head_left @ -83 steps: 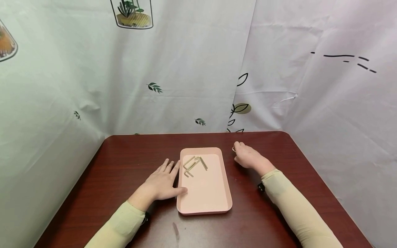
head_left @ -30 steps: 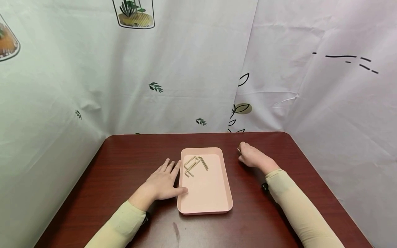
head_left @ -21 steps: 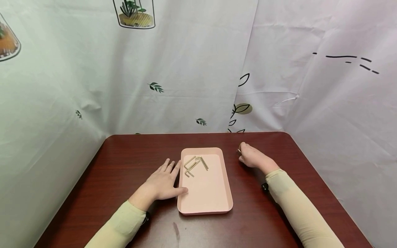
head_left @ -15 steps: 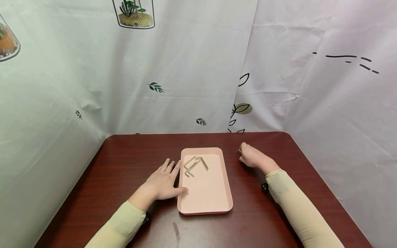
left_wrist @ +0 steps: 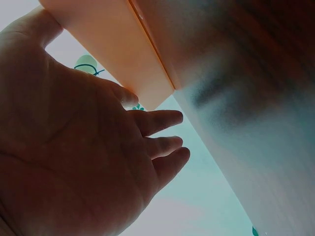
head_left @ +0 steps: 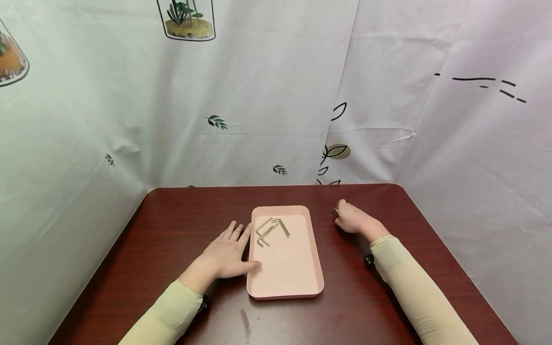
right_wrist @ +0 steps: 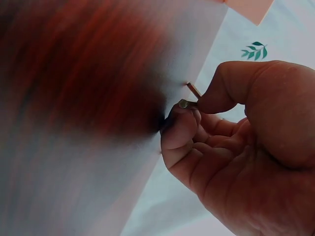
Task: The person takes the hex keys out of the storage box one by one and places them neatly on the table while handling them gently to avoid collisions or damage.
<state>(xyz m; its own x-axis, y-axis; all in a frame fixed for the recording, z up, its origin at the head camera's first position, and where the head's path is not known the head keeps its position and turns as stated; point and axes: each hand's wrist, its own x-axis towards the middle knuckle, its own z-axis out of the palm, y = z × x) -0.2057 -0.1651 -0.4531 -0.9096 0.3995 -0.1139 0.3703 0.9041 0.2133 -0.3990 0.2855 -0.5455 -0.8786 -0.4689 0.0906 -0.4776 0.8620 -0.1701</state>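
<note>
The left hand (head_left: pixel 222 256) lies flat-fingered and spread along the left side of a pink tray (head_left: pixel 286 278), its thumb reaching over the rim; it grips nothing, and this placing probably serves to steady the tray. The right hand (head_left: pixel 353 220), well apart on the tray's other side, has its fingers curled in and pinches a small metal piece (right_wrist: pixel 193 90) between thumb and index finger, a hold that seems chosen for something so thin. Most of that piece is hidden, so its full shape is hard to tell. Inside the tray, toward its far left corner, L-shaped metal rods (head_left: pixel 283 227) lie loosely, some crossing, perhaps kept together by the raised walls. The tray rests on a dark red-brown table (head_left: pixel 172 230), with printed white cloth (head_left: pixel 267 96) hanging behind.
</note>
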